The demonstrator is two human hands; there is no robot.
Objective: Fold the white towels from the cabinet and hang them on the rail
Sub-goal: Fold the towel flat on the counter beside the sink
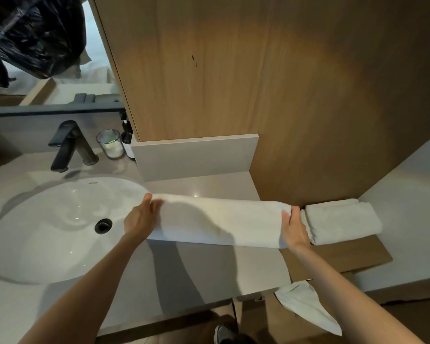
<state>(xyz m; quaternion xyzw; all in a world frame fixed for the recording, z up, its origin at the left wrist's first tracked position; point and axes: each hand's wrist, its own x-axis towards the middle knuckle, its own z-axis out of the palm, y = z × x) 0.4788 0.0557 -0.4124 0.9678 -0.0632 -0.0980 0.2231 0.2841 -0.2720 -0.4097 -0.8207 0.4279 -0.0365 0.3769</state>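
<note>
A long, narrow-folded white towel [216,219] lies stretched across the grey surface [209,269], running from the right rim of the white sink [47,232] toward the wooden shelf [345,256] on the right. The left hand [139,218] grips the towel's left end, its fingers curled over the edge. The right hand [294,228] pinches the right end the same way. Just beside that hand, a second folded towel [343,220] rests on the shelf. Behind the sink stand a black faucet [67,145], a glass jar [109,144] and a dark pump bottle [127,139], close against the wooden cabinet panel [233,70]. A loose white cloth [305,306] hangs below the surface's front edge at lower right. A black plastic bag [35,33] shows at upper left.
</note>
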